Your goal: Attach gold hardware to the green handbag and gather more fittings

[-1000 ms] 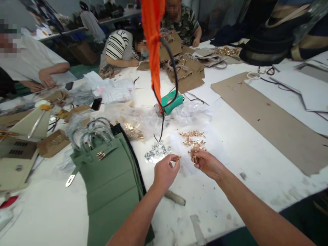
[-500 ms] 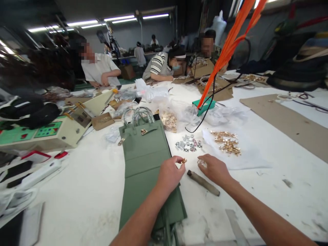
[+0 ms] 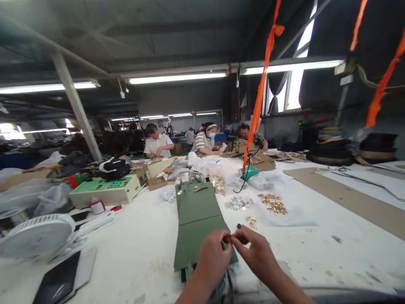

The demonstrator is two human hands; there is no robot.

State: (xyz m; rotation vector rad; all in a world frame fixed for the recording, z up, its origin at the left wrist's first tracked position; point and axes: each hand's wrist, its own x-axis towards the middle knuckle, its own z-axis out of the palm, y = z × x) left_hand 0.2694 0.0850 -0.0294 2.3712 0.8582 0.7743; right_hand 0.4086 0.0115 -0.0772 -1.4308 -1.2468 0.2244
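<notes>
I saw left hand point(image 3: 215, 250) and right hand point(image 3: 255, 245) pinching tip-to-tip, presumably for steadiness, on a small part too hidden to identify, over the flat green leather-look handbag point(image 3: 196, 207) on the white-topped table point(image 3: 133, 247).

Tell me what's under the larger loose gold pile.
A white sheet shows around the gold pile, apparently running under it. The part directly beneath the pieces is covered.

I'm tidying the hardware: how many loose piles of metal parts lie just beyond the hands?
3: gold pile on the white sheet, silver pile to its left, small gold cluster nearer the camera. More may be hidden.
</notes>
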